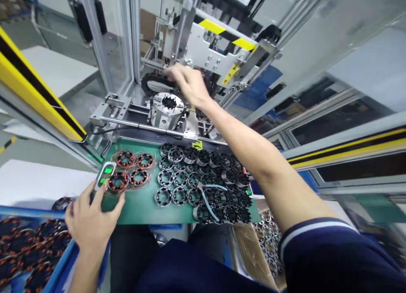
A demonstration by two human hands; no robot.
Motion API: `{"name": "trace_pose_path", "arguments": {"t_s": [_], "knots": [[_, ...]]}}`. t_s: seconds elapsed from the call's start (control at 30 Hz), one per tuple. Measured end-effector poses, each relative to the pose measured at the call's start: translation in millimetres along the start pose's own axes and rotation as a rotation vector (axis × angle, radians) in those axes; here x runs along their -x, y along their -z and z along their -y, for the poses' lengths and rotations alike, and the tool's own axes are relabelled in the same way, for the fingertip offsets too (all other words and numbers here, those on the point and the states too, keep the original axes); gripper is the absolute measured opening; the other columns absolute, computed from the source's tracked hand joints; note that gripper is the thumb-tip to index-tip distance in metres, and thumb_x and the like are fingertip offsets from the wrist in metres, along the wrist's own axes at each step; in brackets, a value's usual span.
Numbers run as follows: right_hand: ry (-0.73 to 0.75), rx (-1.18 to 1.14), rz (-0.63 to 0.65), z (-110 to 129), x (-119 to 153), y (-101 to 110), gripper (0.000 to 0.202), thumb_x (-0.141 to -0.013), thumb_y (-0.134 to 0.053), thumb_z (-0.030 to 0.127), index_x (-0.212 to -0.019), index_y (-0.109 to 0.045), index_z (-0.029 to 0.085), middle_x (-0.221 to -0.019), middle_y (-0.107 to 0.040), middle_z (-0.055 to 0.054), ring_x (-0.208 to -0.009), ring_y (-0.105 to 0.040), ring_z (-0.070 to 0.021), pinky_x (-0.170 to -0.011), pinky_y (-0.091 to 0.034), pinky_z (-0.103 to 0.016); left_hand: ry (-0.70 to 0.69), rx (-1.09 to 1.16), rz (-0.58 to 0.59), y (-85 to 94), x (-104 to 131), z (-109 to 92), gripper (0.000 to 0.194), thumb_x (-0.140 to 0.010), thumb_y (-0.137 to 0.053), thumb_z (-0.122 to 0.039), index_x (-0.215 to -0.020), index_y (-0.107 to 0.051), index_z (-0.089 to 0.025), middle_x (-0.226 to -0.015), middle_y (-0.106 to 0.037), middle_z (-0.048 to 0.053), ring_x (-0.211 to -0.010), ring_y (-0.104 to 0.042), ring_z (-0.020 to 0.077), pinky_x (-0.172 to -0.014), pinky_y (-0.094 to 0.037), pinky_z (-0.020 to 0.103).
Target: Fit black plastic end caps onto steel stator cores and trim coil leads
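At the left end of the green mat (139, 208), my left hand (93, 212) has its fingers spread beside a white switch box (105, 176) with green buttons, near a copper-wound ring (118, 181). Several such wound rings lie in a group there. My right hand (187, 81) is stretched out over the machine, above and right of a round metal fixture (167, 111) that holds a black slotted core (169, 102). Motion blur smears its fingers, and what they touch cannot be made out. Rows of bare metal rings (165, 178) cover the mat's right half, with blue-handled pliers (207, 198) on top.
A blue crate (57, 274) of wound rings stands at lower left. A cardboard box (250, 255) with metal rings is at lower right. Machine plates with yellow-black tape (212, 26) hang above my right hand. Yellow-black posts (38, 90) flank the workplace.
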State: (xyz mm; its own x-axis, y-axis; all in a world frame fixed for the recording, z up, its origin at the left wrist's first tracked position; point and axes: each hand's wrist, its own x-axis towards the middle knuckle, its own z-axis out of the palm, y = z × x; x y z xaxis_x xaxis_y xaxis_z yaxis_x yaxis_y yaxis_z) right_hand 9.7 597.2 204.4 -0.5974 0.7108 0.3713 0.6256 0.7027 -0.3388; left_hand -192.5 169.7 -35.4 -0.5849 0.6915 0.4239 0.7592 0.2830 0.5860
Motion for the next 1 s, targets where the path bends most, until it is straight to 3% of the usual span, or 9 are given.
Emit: {"name": "trace_pose_path", "arguments": {"t_s": [0.1, 0.2, 0.37, 0.47, 0.53, 0.7, 0.8, 0.9, 1.0], "knots": [[0.019, 0.015, -0.119, -61.4, 44.6, 60.8, 0.095, -0.117, -0.013, 0.089, -0.143, -0.078, 0.024, -0.127, -0.083, -0.006, -0.131, -0.078, -0.0247, -0.130, -0.054, -0.044, 0.029, 0.054, 0.096, -3.9, -16.4, 4.2, 0.084, -0.074, -0.104, -0.060, -0.150, -0.078, -0.039, -0.174, -0.066, 0.011, -0.154, -0.061, 0.0587, -0.137, -0.032, 0.085], [-0.139, 0.034, -0.094, -126.5, 87.7, 88.3, 0.092, -0.121, -0.012, 0.081, -0.141, -0.078, 0.020, -0.121, -0.085, -0.010, -0.117, -0.081, -0.0248, -0.120, -0.061, -0.047, 0.033, 0.062, 0.226, -6.0, -32.2, 10.1, 0.081, -0.079, -0.095, -0.072, -0.149, -0.079, -0.034, -0.176, -0.063, 0.018, -0.157, -0.059, 0.0603, -0.130, -0.044, 0.084], [-0.315, 0.050, 0.032, -190.8, 122.3, 64.5, 0.051, -0.118, -0.065, 0.064, -0.131, -0.079, 0.017, -0.125, -0.083, -0.011, -0.115, -0.080, -0.0246, -0.112, -0.066, -0.050, -0.051, 0.066, 0.050, -2.0, -31.2, 8.8, 0.076, -0.084, -0.090, -0.075, -0.136, -0.082, -0.021, -0.148, -0.079, 0.025, -0.151, -0.067, 0.0577, -0.132, -0.048, 0.074], [-0.353, 0.042, 0.063, -204.6, 120.9, 48.9, 0.041, -0.115, -0.075, 0.054, -0.134, -0.078, 0.018, -0.138, -0.079, -0.012, -0.124, -0.078, -0.0257, -0.113, -0.067, -0.051, 0.223, 0.185, -0.170, 0.9, -24.2, -4.9, 0.076, -0.057, -0.107, -0.061, -0.112, -0.074, -0.018, -0.117, -0.081, 0.020, -0.120, -0.078, 0.0534, -0.118, -0.057, 0.075], [-0.355, 0.034, 0.061, -206.3, 118.4, 45.4, 0.038, -0.115, -0.075, 0.051, -0.134, -0.078, 0.018, -0.140, -0.079, -0.012, -0.126, -0.078, -0.0255, -0.114, -0.067, -0.051, 0.378, 0.284, -0.285, 0.8, -24.2, -15.6, 0.076, -0.046, -0.109, -0.048, -0.101, -0.062, -0.024, -0.101, -0.072, 0.009, -0.101, -0.075, 0.0424, -0.112, -0.059, 0.074], [-0.311, 0.015, -0.052, -185.0, 119.2, 56.5, 0.036, -0.114, -0.077, 0.046, -0.134, -0.077, 0.017, -0.137, -0.079, -0.011, -0.122, -0.078, -0.0251, -0.110, -0.069, -0.049, 0.391, 0.474, -0.430, -0.7, -41.4, -23.5, 0.071, -0.052, -0.107, -0.033, -0.101, -0.056, -0.024, -0.109, -0.064, 0.001, -0.106, -0.068, 0.0258, -0.115, -0.061, 0.053], [-0.239, 0.011, -0.199, -149.1, 123.8, 70.0, 0.041, -0.114, -0.077, 0.047, -0.142, -0.075, 0.017, -0.146, -0.075, -0.013, -0.131, -0.076, -0.0274, -0.116, -0.066, -0.053, 0.449, 0.667, -0.408, 8.5, -46.3, -14.9, 0.038, -0.093, -0.095, -0.036, -0.113, -0.070, -0.017, -0.114, -0.071, 0.005, -0.100, -0.070, 0.0205, -0.095, -0.067, 0.041], [-0.098, -0.011, -0.278, -85.2, 139.6, 66.6, 0.040, -0.117, -0.071, 0.048, -0.145, -0.075, 0.020, -0.154, -0.072, -0.014, -0.143, -0.070, -0.0299, -0.127, -0.058, -0.058, 0.498, 0.905, -0.330, 24.0, -30.0, -10.2, 0.030, -0.112, -0.079, -0.043, -0.125, -0.074, -0.016, -0.114, -0.075, 0.006, -0.093, -0.073, 0.0181, -0.082, -0.067, 0.034], [0.129, -0.056, -0.162, 4.1, 178.0, 28.5, 0.038, -0.119, -0.064, 0.046, -0.146, -0.077, 0.023, -0.147, -0.078, -0.013, -0.145, -0.070, -0.0319, -0.134, -0.049, -0.063, 0.510, 1.110, -0.240, 32.4, 9.4, -20.1, 0.035, -0.113, -0.077, -0.046, -0.130, -0.074, -0.016, -0.116, -0.076, 0.007, -0.092, -0.074, 0.0179, -0.080, -0.068, 0.034]]}}
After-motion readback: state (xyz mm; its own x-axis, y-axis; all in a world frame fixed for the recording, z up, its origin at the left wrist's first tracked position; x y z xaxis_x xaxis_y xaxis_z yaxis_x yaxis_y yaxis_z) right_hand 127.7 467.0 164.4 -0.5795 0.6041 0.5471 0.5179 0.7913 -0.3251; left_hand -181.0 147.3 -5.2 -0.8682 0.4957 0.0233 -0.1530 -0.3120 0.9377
